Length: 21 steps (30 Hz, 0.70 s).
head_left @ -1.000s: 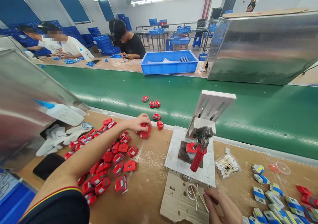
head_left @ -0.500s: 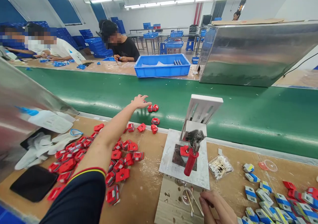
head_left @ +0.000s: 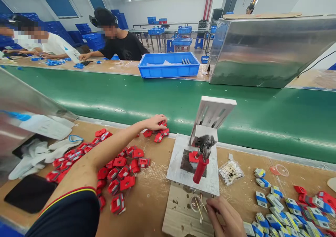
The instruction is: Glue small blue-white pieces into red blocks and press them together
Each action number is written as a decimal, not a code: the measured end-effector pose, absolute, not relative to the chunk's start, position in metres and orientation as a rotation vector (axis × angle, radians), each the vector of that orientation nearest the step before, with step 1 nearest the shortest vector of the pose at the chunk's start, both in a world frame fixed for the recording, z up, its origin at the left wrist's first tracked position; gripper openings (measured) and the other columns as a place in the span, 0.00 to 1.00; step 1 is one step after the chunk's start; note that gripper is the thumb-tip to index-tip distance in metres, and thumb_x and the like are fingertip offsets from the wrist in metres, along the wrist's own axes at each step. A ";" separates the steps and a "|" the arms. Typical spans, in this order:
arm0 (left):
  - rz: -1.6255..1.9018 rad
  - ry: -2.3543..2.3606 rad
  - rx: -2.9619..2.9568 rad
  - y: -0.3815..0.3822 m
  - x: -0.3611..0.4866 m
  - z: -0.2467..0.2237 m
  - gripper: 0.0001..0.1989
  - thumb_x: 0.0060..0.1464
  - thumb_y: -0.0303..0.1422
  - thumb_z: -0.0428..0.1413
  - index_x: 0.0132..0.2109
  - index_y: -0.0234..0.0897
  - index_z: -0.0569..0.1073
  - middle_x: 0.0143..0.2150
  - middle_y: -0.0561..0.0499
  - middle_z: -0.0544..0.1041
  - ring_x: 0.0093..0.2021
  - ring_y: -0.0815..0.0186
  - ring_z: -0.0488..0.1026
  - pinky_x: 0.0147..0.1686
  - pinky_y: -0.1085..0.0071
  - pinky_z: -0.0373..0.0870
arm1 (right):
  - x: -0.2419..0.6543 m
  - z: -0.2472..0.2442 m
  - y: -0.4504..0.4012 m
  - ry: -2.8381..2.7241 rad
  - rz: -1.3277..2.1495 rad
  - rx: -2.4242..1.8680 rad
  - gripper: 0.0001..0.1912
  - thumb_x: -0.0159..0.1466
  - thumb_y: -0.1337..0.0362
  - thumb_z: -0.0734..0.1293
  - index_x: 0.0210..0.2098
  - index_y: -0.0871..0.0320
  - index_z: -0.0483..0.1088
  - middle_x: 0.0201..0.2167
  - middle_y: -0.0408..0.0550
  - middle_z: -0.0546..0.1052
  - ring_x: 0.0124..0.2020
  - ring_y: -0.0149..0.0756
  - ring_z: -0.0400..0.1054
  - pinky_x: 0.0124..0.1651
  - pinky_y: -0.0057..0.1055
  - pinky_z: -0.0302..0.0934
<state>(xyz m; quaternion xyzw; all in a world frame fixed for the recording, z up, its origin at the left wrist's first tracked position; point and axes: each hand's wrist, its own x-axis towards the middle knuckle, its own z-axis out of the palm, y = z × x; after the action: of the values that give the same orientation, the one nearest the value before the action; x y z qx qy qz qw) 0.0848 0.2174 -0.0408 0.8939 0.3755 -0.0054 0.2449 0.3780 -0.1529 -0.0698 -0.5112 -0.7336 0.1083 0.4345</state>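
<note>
At the near edge of the green belt, my left hand [head_left: 158,121] curls its fingers over several small red plastic parts [head_left: 165,132] with grey inserts. The hand partly hides them. My right hand [head_left: 226,216] rests low in the view with bent fingers pressed together; whatever they hold, if anything, is hidden. Beside its fingertips, cotton swabs [head_left: 200,210] lie across a small clear round dish [head_left: 195,204] on cardboard. Just beyond, a toggle clamp with a red handle [head_left: 201,169] stands on a metal plate [head_left: 174,167], a red part [head_left: 193,156] under it.
Many red parts [head_left: 127,182] lie under and beside my left arm. Grey-and-blue parts [head_left: 275,203] are piled at right, near a bag of swabs [head_left: 231,171]. White gloves [head_left: 39,156] and a black pad [head_left: 30,194] lie left. Across the belt [head_left: 112,90], people work beside a blue bin [head_left: 169,70].
My left hand has come back from over the belt toward its near edge, and the red parts there are now bunched together. My right hand stays near the swabs. The view has shifted slightly.
</note>
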 end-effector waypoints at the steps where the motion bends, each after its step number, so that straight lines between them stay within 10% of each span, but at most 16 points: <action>1: -0.013 0.981 2.454 0.205 0.080 -0.039 0.17 0.62 0.46 0.57 0.48 0.37 0.75 0.52 0.43 0.74 0.52 0.56 0.73 0.57 0.61 0.69 | 0.379 -0.069 -0.152 -1.842 0.265 -1.260 0.05 0.74 0.68 0.65 0.44 0.54 0.73 0.30 0.45 0.81 0.28 0.34 0.78 0.33 0.25 0.72; 11: -0.012 0.626 2.392 0.089 0.046 -0.029 0.22 0.60 0.53 0.61 0.48 0.38 0.78 0.48 0.42 0.82 0.48 0.53 0.78 0.49 0.62 0.73 | 0.372 -0.064 -0.156 -1.805 0.257 -1.286 0.06 0.75 0.65 0.65 0.42 0.53 0.74 0.29 0.44 0.80 0.28 0.33 0.77 0.32 0.25 0.71; 16: 0.207 1.250 2.291 0.133 0.001 0.008 0.22 0.67 0.45 0.51 0.56 0.37 0.77 0.51 0.42 0.83 0.51 0.56 0.80 0.54 0.60 0.76 | 0.372 -0.056 -0.156 -1.807 0.213 -1.229 0.06 0.74 0.65 0.65 0.41 0.53 0.74 0.28 0.42 0.80 0.27 0.30 0.76 0.31 0.24 0.70; 21: 0.350 1.424 2.348 0.136 -0.013 0.018 0.24 0.61 0.46 0.64 0.57 0.34 0.78 0.55 0.43 0.80 0.51 0.53 0.80 0.55 0.55 0.79 | 0.372 -0.050 -0.151 -1.816 0.159 -1.198 0.05 0.72 0.69 0.66 0.40 0.54 0.73 0.27 0.42 0.79 0.26 0.31 0.75 0.30 0.25 0.68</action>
<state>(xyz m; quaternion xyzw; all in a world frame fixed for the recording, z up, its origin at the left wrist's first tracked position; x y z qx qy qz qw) -0.0133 0.1363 0.0183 0.8334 0.5056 0.1242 0.1856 0.3722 -0.1515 -0.0501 -0.4872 -0.7383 0.0648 0.4619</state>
